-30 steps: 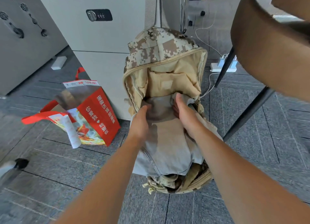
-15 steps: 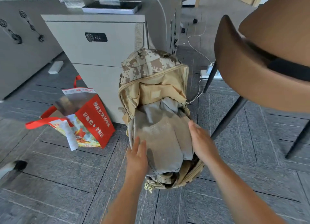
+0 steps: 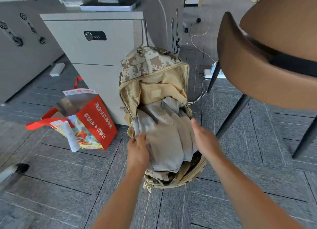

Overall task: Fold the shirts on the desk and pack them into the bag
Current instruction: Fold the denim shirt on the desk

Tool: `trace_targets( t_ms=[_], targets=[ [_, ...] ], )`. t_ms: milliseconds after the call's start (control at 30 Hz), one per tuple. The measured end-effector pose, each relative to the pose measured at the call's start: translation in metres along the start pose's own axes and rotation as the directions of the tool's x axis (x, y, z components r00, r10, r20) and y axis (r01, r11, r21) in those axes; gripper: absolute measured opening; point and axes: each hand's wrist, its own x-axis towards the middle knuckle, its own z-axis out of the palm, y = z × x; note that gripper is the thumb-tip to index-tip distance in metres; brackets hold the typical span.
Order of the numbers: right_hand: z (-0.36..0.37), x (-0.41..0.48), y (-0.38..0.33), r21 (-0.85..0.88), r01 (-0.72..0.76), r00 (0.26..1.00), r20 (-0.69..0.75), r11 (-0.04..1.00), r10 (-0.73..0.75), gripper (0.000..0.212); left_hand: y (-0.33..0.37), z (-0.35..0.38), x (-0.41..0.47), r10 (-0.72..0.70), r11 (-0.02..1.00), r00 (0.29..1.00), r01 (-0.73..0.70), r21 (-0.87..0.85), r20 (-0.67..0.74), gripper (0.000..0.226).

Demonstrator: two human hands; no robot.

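Head view first: what is the left hand [image 3: 138, 150] doing?

– Its fingers curl round the left edge of the folded grey-beige fabric shirt [image 3: 164, 134], which lies partway inside the open desert-camouflage fabric backpack [image 3: 151, 62] on the floor.

– And the right hand [image 3: 205, 139]?

– Flat, fingers straight against the shirt's right side. I'd press both edges inward together and slide it deeper, so the fold holds.

Red shopping bag [image 3: 96, 124] beside grey cabinet [image 3: 96, 57]; brown chair [image 3: 267, 61] right.
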Motion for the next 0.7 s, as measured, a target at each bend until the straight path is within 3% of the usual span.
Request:
trace_targets(
  t_ms=[33, 100, 167, 200, 267, 367, 433, 533, 600, 700],
  targets=[
    [0.002, 0.005, 0.000, -0.080, 0.062, 0.995, -0.078, 0.995, -0.068, 0.070, 0.011, -0.009, -0.001, 0.056, 0.994, 0.997, -0.051, 0.101, -0.049, 0.049],
    [0.005, 0.008, -0.011, 0.040, 0.179, 0.968, -0.187, 0.983, -0.169, 0.060, 0.032, -0.017, -0.011, 0.282, 0.926, 0.956, -0.249, 0.285, -0.084, 0.043],
    [0.011, 0.006, -0.031, 0.410, 0.222, 0.973, -0.155, 0.885, -0.172, 0.051, 0.051, -0.009, -0.023, 0.368, 0.912, 0.928, -0.373, 0.169, 0.061, 0.029],
    [0.015, 0.006, -0.040, 0.585, 0.173, 0.985, -0.087, 0.792, -0.150, 0.049, 0.056, -0.002, -0.023, 0.356, 0.926, 0.922, -0.370, 0.073, 0.152, 0.031],
    [0.026, 0.012, -0.051, 0.726, 0.011, 0.990, 0.091, 0.688, -0.112, 0.062, 0.051, 0.011, -0.013, 0.298, 0.952, 0.911, -0.307, -0.014, 0.286, 0.038],
    [0.041, 0.026, -0.047, 0.671, -0.125, 0.961, 0.266, 0.731, -0.079, 0.072, 0.022, 0.021, 0.008, 0.105, 0.994, 0.952, -0.107, -0.008, 0.289, 0.044],
    [0.049, 0.032, -0.040, 0.651, -0.152, 0.941, 0.325, 0.744, -0.092, 0.075, 0.008, 0.022, 0.016, 0.032, 0.994, 0.963, -0.059, 0.095, 0.267, 0.052],
    [0.058, 0.035, -0.033, 0.663, -0.164, 0.932, 0.346, 0.730, -0.106, 0.076, 0.001, 0.020, 0.023, 0.021, 0.992, 0.969, -0.051, 0.118, 0.246, 0.059],
    [0.060, 0.035, -0.029, 0.707, -0.193, 0.934, 0.345, 0.680, -0.094, 0.078, -0.004, 0.017, 0.031, -0.002, 1.000, 0.971, 0.008, -0.026, 0.239, 0.061],
    [0.055, 0.034, -0.029, 0.740, -0.131, 0.966, 0.246, 0.660, -0.083, 0.073, 0.001, 0.010, 0.022, 0.084, 0.996, 0.963, -0.078, -0.032, 0.255, 0.041]
  ],
)
